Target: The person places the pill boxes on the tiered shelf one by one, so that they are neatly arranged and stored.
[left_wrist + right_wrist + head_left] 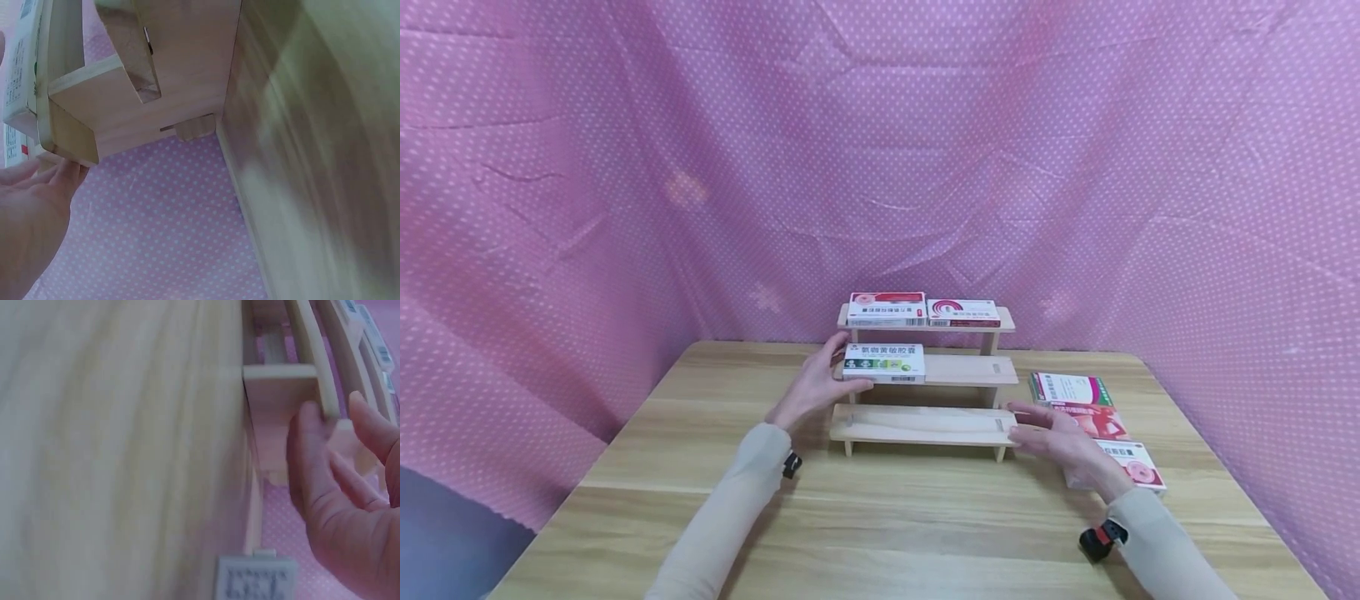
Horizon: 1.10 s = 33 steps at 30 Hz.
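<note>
The bench (pixel 925 533) holds a wooden stand (pixel 917 423) with three steps. Three boxes (pixel 1093 422) lie to its right. The right hand (pixel 1063 437), fingers loose, hides part of the nearest one. The left hand (pixel 811 382) is nearer the green-and-white box (pixel 883 364), at its left end; I can't tell if it grips. That box sits on the middle step, long side running left to right.
</note>
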Tool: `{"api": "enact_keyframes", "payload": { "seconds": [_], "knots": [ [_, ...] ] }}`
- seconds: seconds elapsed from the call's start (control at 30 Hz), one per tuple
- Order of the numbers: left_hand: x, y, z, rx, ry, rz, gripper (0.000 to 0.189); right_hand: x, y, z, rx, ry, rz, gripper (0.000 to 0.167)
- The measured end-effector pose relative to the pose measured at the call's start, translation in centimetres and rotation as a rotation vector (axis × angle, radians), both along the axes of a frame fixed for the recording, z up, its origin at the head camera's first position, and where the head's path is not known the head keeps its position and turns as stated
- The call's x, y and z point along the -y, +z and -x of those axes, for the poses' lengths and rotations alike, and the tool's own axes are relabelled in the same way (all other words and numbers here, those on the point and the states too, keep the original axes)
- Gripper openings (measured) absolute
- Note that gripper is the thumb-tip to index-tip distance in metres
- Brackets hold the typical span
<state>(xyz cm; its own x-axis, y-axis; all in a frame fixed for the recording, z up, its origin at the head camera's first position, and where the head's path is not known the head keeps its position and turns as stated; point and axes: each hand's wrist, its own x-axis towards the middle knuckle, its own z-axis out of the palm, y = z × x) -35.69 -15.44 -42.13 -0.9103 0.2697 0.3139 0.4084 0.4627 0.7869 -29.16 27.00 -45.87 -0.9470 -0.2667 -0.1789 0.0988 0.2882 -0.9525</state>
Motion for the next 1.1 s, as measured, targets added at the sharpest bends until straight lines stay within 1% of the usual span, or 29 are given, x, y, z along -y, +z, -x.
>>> {"api": "enact_keyframes", "payload": {
  "seconds": [0.07,0.17,0.2,0.23,0.27,0.3,0.37,0.4,0.5,0.6,0.7,0.77,0.93,1.1],
  "knots": [
    [0.3,-0.1,-0.2,0.018,0.005,-0.009,0.107,-0.6,0.3,0.0,-0.052,0.001,-0.084,0.070],
    [0.9,-0.2,-0.7,0.039,0.030,-0.012,0.109,-1.9,0.8,-0.1,-0.110,0.046,-0.125,0.069],
    [1.1,-0.3,-0.8,0.051,0.031,-0.024,0.108,-2.5,1.0,-0.1,-0.125,0.066,-0.130,0.068],
    [1.3,-0.3,-1.0,0.063,0.036,-0.030,0.107,-3.0,1.1,-0.2,-0.130,0.093,-0.105,0.067],
    [1.5,-0.5,-1.1,0.073,0.025,-0.047,0.105,-3.5,1.2,-0.2,-0.139,0.119,-0.087,0.066],
    [1.6,-0.6,-1.3,0.089,0.026,-0.058,0.103,-4.0,1.3,-0.3,-0.147,0.132,-0.080,0.064],
    [1.9,-0.9,-1.6,0.119,0.026,-0.071,0.098,-5.0,1.4,-0.4,-0.173,0.148,-0.103,0.061],
    [2.1,-1.2,-1.7,0.145,0.035,-0.076,0.096,-5.5,1.5,-0.5,-0.188,0.156,-0.117,0.060],
    [2.5,-1.9,-2.2,0.226,0.061,-0.085,0.091,-7.0,1.6,-0.8,-0.200,0.150,-0.165,0.060],
    [2.9,-2.7,-2.7,0.316,0.056,-0.114,0.087,-8.6,1.8,-1.1,-0.214,0.138,-0.243,0.060],
    [3.2,-3.4,-3.1,0.377,0.030,-0.148,0.082,-10.1,2.1,-1.6,-0.217,0.116,-0.319,0.060],
    [3.4,-3.7,-3.3,0.407,0.010,-0.173,0.080,-11.0,2.2,-1.8,-0.225,0.122,-0.359,0.059],
    [3.5,-4.0,-3.8,0.495,-0.022,-0.242,0.074,-12.8,2.1,-2.4,-0.213,0.119,-0.446,0.058],
    [3.3,-4.1,-4.0,0.582,-0.051,-0.313,0.067,-13.8,2.0,-2.5,-0.178,0.092,-0.493,0.061]
  ]
}}
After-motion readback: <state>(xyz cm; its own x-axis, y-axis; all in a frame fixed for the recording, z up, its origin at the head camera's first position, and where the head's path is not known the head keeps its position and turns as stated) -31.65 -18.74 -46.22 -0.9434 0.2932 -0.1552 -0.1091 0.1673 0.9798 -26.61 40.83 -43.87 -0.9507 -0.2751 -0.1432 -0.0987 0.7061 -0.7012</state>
